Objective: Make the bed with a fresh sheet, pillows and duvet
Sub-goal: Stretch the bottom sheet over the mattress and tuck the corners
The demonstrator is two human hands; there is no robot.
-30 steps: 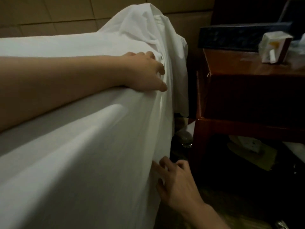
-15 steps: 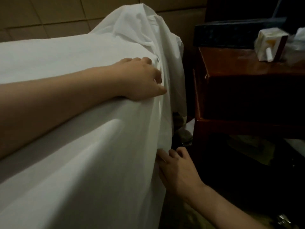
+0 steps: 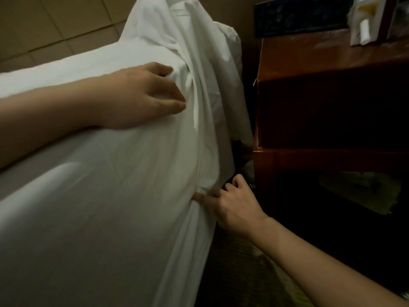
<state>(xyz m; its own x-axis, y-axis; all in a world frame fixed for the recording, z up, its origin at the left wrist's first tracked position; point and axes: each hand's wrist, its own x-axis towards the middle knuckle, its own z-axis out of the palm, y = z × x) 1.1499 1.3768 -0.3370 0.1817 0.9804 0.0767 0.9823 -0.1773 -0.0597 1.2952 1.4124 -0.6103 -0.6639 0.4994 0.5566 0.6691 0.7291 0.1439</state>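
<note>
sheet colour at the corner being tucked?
Plain white sheet, no pattern; head view, the only one, shows it.

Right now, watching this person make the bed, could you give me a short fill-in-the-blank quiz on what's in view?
1. The sheet draped over the mattress is ____ in colour.
2. The left hand rests on the ____ of the mattress.
3. The right hand pinches the sheet low on the mattress's ____.
4. Beside the bed stands a ____ nightstand.

Missing: white; top; side; wooden
</note>
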